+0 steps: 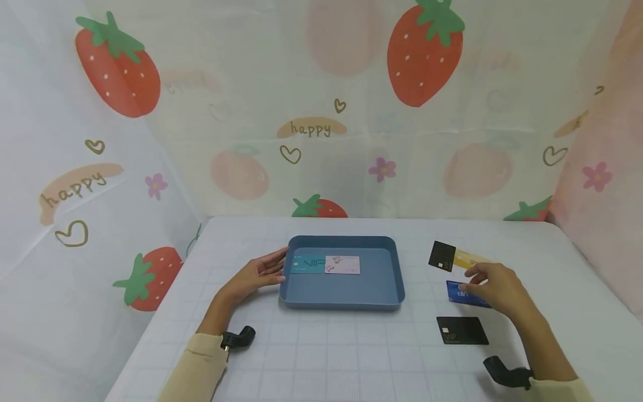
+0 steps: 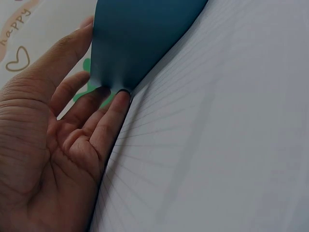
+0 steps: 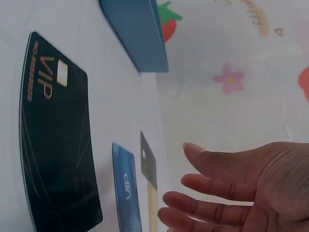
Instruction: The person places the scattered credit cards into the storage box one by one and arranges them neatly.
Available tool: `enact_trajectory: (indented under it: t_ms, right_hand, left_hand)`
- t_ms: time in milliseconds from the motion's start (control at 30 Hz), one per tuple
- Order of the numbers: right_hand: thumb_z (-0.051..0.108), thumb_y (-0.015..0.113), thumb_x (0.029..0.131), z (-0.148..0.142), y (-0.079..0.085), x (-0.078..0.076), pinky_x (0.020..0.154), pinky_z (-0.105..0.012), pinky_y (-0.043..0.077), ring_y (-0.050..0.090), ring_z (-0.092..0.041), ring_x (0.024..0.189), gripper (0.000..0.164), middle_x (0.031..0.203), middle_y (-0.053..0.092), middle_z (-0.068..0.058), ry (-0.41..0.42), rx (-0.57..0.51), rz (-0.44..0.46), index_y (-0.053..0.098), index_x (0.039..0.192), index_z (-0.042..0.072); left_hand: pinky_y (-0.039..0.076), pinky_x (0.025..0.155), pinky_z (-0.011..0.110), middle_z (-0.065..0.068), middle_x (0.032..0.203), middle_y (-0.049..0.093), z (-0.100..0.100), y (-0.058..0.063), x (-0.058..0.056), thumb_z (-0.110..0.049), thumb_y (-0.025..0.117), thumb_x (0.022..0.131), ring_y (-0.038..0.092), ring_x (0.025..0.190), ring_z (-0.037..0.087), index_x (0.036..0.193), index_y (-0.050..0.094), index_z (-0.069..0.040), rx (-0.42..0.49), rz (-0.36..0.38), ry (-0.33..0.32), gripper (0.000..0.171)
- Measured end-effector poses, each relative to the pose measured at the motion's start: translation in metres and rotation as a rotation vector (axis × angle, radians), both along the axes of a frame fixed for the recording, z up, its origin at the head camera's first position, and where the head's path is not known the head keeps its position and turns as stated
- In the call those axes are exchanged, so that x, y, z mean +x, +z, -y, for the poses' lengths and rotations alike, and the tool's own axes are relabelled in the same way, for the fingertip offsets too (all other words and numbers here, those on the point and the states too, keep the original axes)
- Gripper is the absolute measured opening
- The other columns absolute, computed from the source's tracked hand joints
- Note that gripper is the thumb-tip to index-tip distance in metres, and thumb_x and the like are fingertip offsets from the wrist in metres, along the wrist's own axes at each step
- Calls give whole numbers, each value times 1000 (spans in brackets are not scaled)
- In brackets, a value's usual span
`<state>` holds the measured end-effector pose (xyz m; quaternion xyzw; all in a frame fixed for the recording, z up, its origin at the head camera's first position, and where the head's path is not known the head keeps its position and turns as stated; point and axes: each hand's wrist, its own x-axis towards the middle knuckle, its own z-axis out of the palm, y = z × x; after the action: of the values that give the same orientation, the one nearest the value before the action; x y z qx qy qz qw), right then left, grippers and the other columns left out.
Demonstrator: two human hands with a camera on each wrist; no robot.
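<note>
A blue-grey tray (image 1: 341, 294) lies on the table with a teal VIP card (image 1: 307, 264) and a pale floral card (image 1: 342, 264) inside, the floral one overlapping the teal one. My left hand (image 1: 258, 274) is at the tray's left side, its extended fingers touching the outer wall. On the right, my right hand (image 1: 497, 286) hovers over a blue VIP card (image 1: 464, 295), fingers loosely bent and holding nothing. Behind that card, a black card (image 1: 442, 256) meets a yellow card (image 1: 468, 258), partly hidden by the hand. Nearer me lies a black VIP card (image 3: 60, 140).
White cloth with a faint grid covers the table (image 1: 346, 357). A strawberry-printed curtain (image 1: 346, 167) hangs behind it and along both sides. Each wrist wears a black camera mount, the left mount (image 1: 240, 337) near the table's front left.
</note>
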<state>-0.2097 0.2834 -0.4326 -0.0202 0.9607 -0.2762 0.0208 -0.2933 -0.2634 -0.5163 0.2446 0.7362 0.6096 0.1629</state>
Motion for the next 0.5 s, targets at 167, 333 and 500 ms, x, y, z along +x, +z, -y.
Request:
enact_trajectory:
  t_ms: [167, 333, 500]
  right_hand:
    - [23, 81, 86, -7, -1, -2, 66, -44, 54, 60, -41, 93, 44, 95, 70, -22, -9, 33, 53, 68, 112, -10]
    - [23, 84, 83, -13, -4, -2, 69, -48, 54, 60, -43, 93, 49, 102, 66, -28, -27, 52, 103, 66, 114, -10]
    - [23, 86, 80, -18, -9, -6, 73, -51, 54, 59, -43, 94, 54, 109, 62, -34, -41, 59, 168, 64, 118, -11]
  left_hand:
    - [42, 110, 24, 11, 166, 27, 1, -3, -2, -8, 72, 95, 29, 150, 34, 160, 31, -8, 5, -5, -10, 77]
    - [41, 110, 24, 11, 166, 26, 1, -6, -3, -9, 72, 95, 29, 150, 33, 160, 30, -8, -7, -3, -13, 77]
    - [43, 109, 24, 10, 166, 27, 1, -5, -1, -9, 72, 95, 30, 149, 32, 160, 31, -9, 8, 10, 9, 76]
